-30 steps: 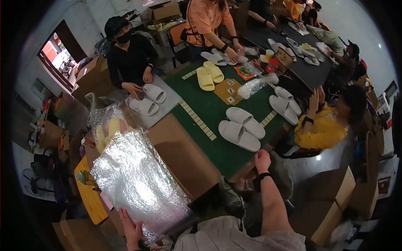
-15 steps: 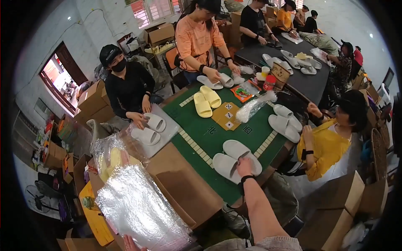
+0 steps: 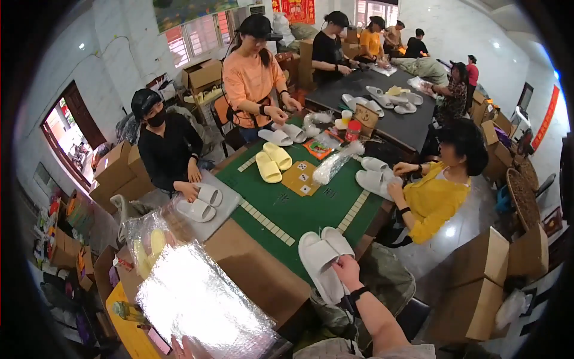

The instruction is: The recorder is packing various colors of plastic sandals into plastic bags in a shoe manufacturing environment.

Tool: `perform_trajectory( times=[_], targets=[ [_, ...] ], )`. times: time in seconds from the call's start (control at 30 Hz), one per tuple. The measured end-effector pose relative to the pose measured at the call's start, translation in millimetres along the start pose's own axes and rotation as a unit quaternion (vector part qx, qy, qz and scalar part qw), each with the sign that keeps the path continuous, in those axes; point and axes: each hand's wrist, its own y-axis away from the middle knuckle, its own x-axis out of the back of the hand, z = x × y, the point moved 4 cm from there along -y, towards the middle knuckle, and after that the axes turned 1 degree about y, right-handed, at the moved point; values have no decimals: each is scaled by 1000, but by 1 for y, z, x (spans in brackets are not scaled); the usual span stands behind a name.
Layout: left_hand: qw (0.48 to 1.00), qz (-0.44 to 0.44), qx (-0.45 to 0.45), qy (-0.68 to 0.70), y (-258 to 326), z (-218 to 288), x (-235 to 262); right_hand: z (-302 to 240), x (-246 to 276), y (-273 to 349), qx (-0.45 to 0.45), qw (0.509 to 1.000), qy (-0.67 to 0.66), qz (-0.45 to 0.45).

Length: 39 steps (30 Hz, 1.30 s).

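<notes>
My right hand (image 3: 347, 271) grips a pair of white slippers (image 3: 317, 256) at the near edge of the green table, its fingers closed at the strap of the right-hand slipper. The pair is tilted, toes toward me, partly past the table edge. At the lower edge my left hand (image 3: 182, 348) shows only in part. Its fingers are stretched out beside the stack of shiny clear plastic bags (image 3: 197, 293). Glare hides much of the stack's surface.
Yellow slippers (image 3: 272, 161) and a clear plastic bundle (image 3: 338, 161) lie on the green table (image 3: 269, 200). Co-workers handle white slippers at its left, far and right sides. An open cardboard box (image 3: 257, 269) stands between the table and the plastic stack. More boxes (image 3: 466, 287) stand at right.
My right hand has drawn the white slippers toward me and tilted them up off the table. My left hand stays by the plastic stack. The whole view has shifted with my head.
</notes>
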Motion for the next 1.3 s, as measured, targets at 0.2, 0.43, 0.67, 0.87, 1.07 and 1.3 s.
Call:
perform_trajectory(
  times=[0.2,0.43,0.67,0.87,1.07,1.3],
  targets=[
    [985,-114,-106,69,-14,6,-16,-133,60,17,60,982,-177,25],
    [987,-77,-116,78,-4,5,-25,-341,20,104,255,939,-188,-137],
    [969,-19,-103,223,10,-44,-92,-403,-120,200,369,887,-42,-274],
    [984,29,-145,95,11,-30,-71,-395,-180,199,373,896,-9,-242],
    [989,-26,-101,103,7,8,-27,-389,-190,132,342,928,100,-106],
    [990,-2,-104,97,12,-6,-42,-381,-128,66,236,967,81,-56]
  ],
)
